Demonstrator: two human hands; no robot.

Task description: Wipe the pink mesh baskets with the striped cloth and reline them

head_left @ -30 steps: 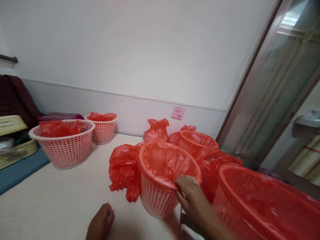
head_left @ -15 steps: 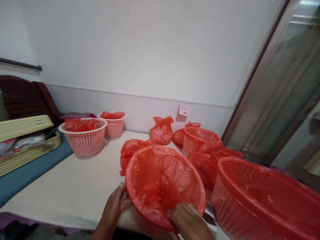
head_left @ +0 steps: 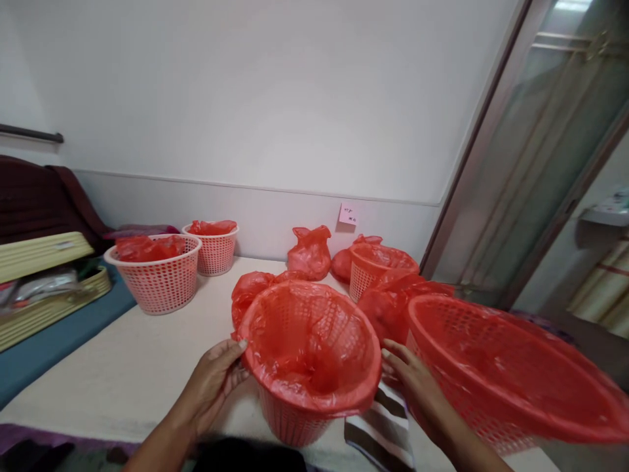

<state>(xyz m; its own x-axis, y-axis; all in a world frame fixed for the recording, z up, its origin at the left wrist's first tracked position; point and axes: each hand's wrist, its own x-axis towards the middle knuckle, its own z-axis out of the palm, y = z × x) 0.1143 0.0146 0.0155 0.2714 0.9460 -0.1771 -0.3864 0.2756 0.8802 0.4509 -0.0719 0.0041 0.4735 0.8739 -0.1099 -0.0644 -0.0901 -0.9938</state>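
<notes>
Below a white wall [head_left: 255,98], the left hand [head_left: 213,373] grasps a lined basket [head_left: 293,419] — right hand [head_left: 405,373] alongside, grip impossible to tell.

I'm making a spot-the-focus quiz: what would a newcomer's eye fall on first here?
Most likely the front basket, low in the middle, its glossy red liner folded over the rim, with the left hand on the rim's left and the right hand at its right. Next would come the larger red-lined basket at the right, then the small pink note on the pale wall behind.
</notes>
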